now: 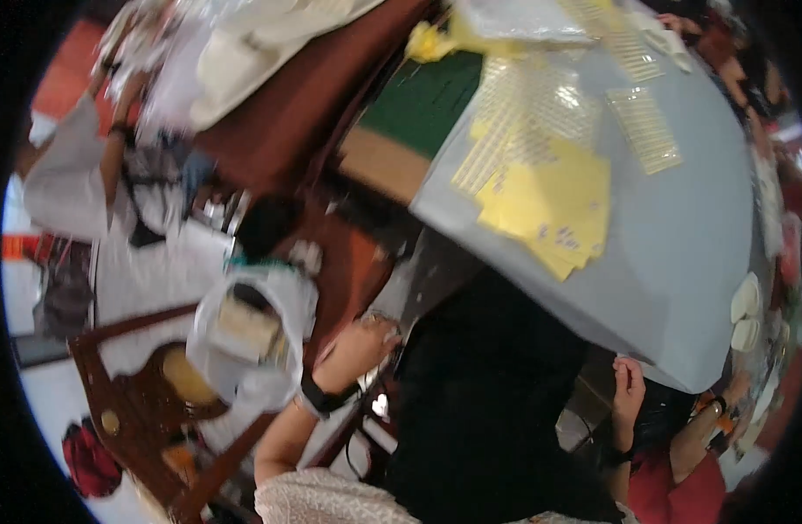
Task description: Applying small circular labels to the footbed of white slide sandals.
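Note:
My left hand (357, 352), with a dark band on its wrist, is beside a brown wooden seat (348, 271). Its fingers are curled closed, and blur hides what they may hold. Black cloth (492, 393) covers my lap between the two hands. Just below the near edge of the grey table (698, 236), my right hand (628, 389) is raised with its fingers bent in and nothing visible in them. Farther up the tabletop lie yellow sheets (554, 201) in a fanned stack, with clear-covered strip sheets (645, 129) around them.
A white plastic bag (252, 336) with a pale block-like item inside sits left of my left hand, by a wooden chair (113, 384). Another person's maroon-sleeved arm (693, 441) is close on the right. White cups (746, 314) stand along the table's right edge.

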The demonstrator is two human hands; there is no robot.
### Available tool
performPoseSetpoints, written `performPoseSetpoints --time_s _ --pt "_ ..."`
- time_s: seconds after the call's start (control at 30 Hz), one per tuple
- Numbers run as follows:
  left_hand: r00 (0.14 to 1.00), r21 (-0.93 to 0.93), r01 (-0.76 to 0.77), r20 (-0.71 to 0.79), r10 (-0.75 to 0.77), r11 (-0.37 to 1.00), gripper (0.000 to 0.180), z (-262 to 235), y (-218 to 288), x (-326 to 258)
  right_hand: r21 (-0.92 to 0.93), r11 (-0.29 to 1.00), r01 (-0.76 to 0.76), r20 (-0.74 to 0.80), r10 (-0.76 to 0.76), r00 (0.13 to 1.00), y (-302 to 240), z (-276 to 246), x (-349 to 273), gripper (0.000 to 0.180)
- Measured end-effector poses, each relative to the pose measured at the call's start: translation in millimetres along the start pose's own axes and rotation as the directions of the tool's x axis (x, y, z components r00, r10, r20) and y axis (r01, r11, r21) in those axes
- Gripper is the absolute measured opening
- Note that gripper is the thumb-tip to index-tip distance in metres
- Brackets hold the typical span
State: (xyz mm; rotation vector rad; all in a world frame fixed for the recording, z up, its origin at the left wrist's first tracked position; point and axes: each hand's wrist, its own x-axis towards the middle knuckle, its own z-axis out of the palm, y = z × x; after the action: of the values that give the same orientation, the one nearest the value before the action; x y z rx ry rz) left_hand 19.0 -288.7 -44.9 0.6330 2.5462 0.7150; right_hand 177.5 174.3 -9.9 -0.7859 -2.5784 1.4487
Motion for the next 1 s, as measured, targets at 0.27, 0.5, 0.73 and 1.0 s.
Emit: performPoseSetpoints --time_s 0.27,0.5,0.73,1.0 --pt "0.717 0.032 0.278 0.658 -0.229 0.96 0.04 79 -89 -115 -0.135 0.787 -0.603 0.631 0.537 0.56 185 7 -81 0.04" --pt "0.801 -0.028 0.345 0.529 -0.279 0.938 0.052 90 -78 -119 -0.401 0.748 -0.529 0.543 0.66 0.52 188 7 -110 0.041" --pt "0.871 -0.271 0.04 0.482 0.099 0.962 0.023 97 -41 -91 -0.354 0.798 -0.487 0.586 0.595 0.549 157 50 -137 0.041" --pt "0.535 -0.046 -0.017 0.843 0.048 0.999 0.042 140 -63 -115 -0.071 0.808 -0.586 0.557 0.519 0.649 150 97 -227 0.043"
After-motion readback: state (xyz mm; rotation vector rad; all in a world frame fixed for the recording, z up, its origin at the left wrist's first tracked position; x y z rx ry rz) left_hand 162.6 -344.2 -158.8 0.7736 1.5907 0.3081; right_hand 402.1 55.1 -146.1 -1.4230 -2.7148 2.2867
